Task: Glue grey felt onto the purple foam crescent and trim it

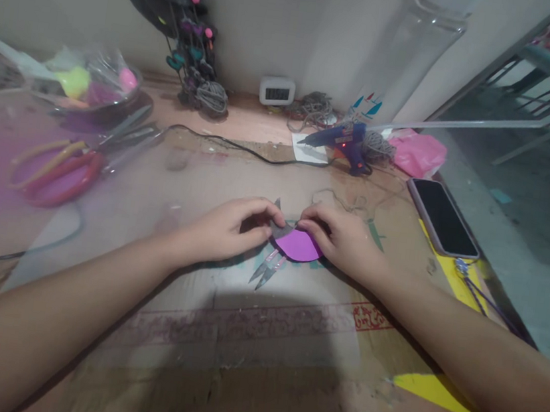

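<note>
At purple-and-gray piece (301,245): left hand (239,227), right hand (344,238), both pinching.

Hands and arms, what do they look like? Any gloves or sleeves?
The left hand and right hand wear no gloves, and I see no rings. The left arm and right arm are bare, with no sleeve, watch or bracelet showing.
</note>
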Tool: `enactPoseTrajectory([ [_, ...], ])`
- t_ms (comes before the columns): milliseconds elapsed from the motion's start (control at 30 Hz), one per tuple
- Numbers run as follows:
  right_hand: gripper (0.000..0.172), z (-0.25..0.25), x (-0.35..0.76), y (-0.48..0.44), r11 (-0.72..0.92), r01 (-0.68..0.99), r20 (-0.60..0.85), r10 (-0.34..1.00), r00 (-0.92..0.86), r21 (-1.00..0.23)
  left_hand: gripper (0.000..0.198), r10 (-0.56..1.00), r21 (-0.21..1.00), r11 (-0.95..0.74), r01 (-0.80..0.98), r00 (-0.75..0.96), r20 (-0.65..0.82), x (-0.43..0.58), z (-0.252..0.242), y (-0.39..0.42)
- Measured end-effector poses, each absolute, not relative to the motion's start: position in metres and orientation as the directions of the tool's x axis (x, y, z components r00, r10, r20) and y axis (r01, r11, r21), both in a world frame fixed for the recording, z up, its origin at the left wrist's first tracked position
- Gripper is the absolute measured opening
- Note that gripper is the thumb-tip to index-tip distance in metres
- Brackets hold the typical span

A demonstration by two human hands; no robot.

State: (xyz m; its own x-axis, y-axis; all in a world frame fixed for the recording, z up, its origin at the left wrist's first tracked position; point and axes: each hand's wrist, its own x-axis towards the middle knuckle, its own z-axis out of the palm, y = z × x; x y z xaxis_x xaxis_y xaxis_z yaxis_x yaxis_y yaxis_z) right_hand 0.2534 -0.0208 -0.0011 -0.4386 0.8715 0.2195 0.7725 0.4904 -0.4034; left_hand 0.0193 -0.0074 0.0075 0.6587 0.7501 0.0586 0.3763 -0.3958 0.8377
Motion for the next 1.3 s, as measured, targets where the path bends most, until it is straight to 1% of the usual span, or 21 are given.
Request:
enactPoseTrajectory([
  [67,0.018,0.0,0.253,-0.022,0.494,0.766,0.227,0.869,-0.439,-0.411,0.017,0.803,0.856,-0.344,0.387,0.594,0.054,0.02,0.005,-0.007],
  [133,0.018,0.001,0.251,-0.023,0.495,0.763,0.23,0.869,-0.438,-0.416,0.021,0.843,0.889,-0.293,0.351,0.534,0.066,0.022,0.001,-0.007],
  [167,0.018,0.002,0.25,-0.024,0.495,0.762,0.234,0.869,-0.436,-0.417,0.027,0.856,0.911,-0.26,0.32,0.513,0.064,0.022,-0.001,-0.007],
  [233,0.018,0.003,0.249,-0.026,0.498,0.76,0.247,0.867,-0.433,-0.416,0.044,0.871,0.947,-0.189,0.259,0.489,0.04,0.023,-0.002,-0.006],
  [300,0.019,0.004,0.248,-0.027,0.513,0.752,0.272,0.858,-0.436,-0.414,0.054,0.874,0.959,-0.133,0.249,0.486,-0.005,0.025,0.0,-0.005],
  [333,0.019,0.004,0.247,-0.028,0.522,0.746,0.283,0.852,-0.44,-0.414,0.054,0.875,0.958,-0.119,0.26,0.484,-0.023,0.025,0.001,-0.005],
  [433,0.019,0.005,0.247,-0.029,0.547,0.73,0.302,0.837,-0.457,-0.409,0.04,0.874,0.948,-0.092,0.304,0.481,-0.069,0.026,0.005,-0.005],
  [500,0.019,0.005,0.248,-0.029,0.558,0.724,0.306,0.829,-0.468,-0.405,0.035,0.878,0.946,-0.075,0.314,0.47,-0.086,0.025,0.004,-0.005],
  [667,0.019,0.007,0.249,-0.027,0.603,0.704,0.311,0.798,-0.517,-0.375,0.032,0.891,0.954,-0.1,0.283,0.452,-0.041,0.024,0.0,-0.003],
  [833,0.019,0.006,0.248,-0.026,0.574,0.721,0.265,0.819,-0.509,-0.389,0.029,0.884,0.953,-0.127,0.273,0.467,-0.016,0.023,-0.003,-0.002],
  [1100,0.02,0.004,0.248,-0.027,0.561,0.734,0.278,0.827,-0.488,-0.382,0.026,0.867,0.955,-0.136,0.264,0.499,-0.015,0.022,-0.004,-0.002],
  [1300,0.019,0.003,0.248,-0.026,0.558,0.741,0.267,0.829,-0.491,-0.372,0.023,0.849,0.946,-0.173,0.273,0.528,0.003,0.023,-0.004,-0.002],
])
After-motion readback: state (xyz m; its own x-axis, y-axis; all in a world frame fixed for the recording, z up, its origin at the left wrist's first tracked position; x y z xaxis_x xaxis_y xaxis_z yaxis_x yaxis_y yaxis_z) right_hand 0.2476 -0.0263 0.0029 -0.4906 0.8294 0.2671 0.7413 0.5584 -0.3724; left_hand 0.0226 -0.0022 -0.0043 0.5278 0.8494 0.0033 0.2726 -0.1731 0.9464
